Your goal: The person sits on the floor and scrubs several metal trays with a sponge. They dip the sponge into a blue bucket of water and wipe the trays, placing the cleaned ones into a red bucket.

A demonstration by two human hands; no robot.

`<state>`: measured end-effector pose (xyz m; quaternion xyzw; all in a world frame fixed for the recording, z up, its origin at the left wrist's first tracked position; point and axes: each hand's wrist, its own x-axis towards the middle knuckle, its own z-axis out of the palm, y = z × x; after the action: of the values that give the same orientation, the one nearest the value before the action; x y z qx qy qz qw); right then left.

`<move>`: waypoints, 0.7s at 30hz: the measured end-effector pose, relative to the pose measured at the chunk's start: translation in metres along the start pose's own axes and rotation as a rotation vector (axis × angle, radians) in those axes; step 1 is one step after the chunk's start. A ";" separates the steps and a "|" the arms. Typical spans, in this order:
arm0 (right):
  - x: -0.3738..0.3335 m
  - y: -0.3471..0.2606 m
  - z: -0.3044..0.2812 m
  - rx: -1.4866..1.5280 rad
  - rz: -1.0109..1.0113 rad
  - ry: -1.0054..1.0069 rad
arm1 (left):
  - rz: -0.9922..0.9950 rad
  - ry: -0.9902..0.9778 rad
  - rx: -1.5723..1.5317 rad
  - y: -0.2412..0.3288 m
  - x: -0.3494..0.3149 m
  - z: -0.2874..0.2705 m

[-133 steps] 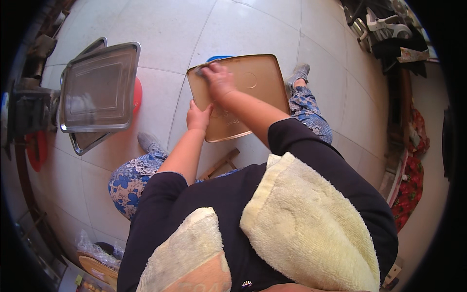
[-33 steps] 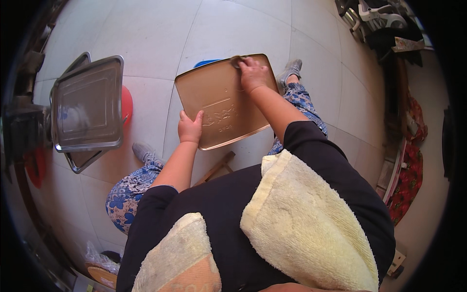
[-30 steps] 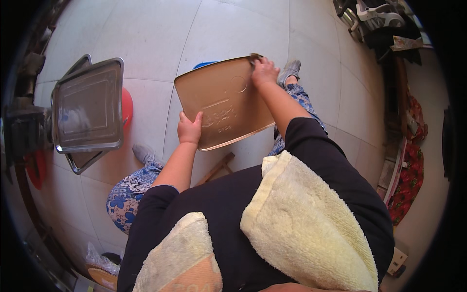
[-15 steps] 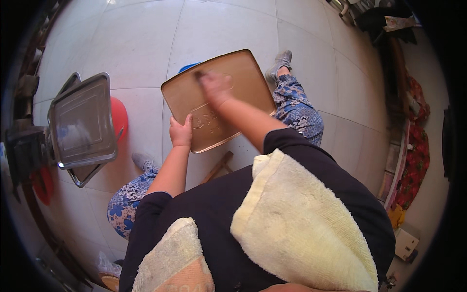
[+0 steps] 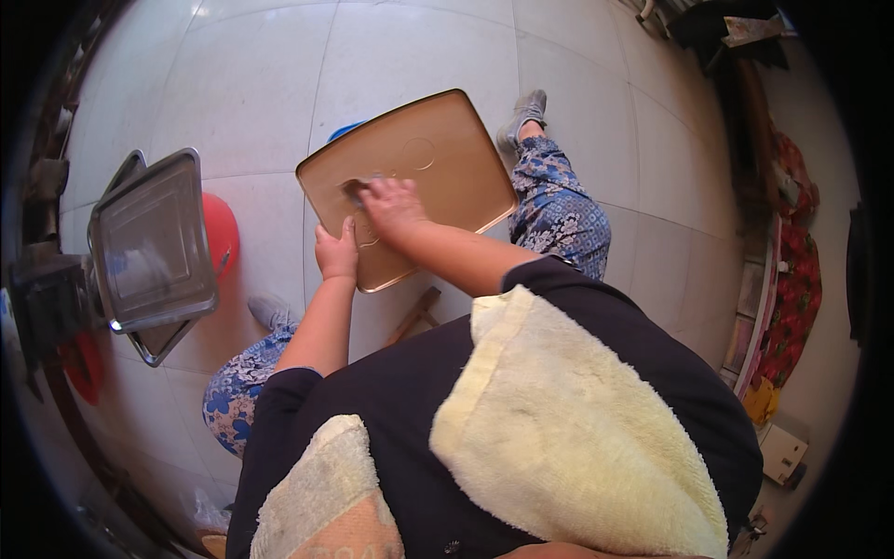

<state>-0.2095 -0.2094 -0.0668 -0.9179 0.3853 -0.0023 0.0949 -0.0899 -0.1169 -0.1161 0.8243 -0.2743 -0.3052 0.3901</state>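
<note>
A gold-brown baking tray [image 5: 456, 177] is held tilted in front of me, between my spread legs. My left hand [image 5: 336, 252] grips its near-left edge, thumb lying over the surface. On the tray's left half, my right hand [image 5: 396, 207] presses a small dark pad [image 5: 355, 190] against the metal. Motion blurs the pad, so its exact kind is unclear. Beyond the right fingers, a faint round outline is stamped in the tray.
At the left, two grey metal trays [image 5: 154, 242] lean together beside a red bucket [image 5: 221, 233]. A blue rim [image 5: 345, 130] peeks out behind the held tray. A wooden leg [image 5: 413, 317] shows beneath me. Pale towels [image 5: 568, 419] hang over my chest.
My right hand has swept toward me and a little left across the tray with the dark pad. My left hand keeps its hold on the edge.
</note>
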 end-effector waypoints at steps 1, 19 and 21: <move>-0.014 0.020 0.000 -0.052 0.048 0.027 | -0.008 0.016 0.008 0.002 0.001 0.000; 0.074 -0.033 -0.011 -0.108 0.043 -0.103 | -0.061 -0.035 0.241 0.015 -0.002 -0.009; 0.078 -0.039 0.004 -0.116 -0.061 -0.055 | -0.057 -0.033 0.267 0.012 -0.003 -0.008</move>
<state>-0.1268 -0.2373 -0.0695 -0.9328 0.3541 0.0423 0.0522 -0.0888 -0.1173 -0.1008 0.8712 -0.2955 -0.2904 0.2635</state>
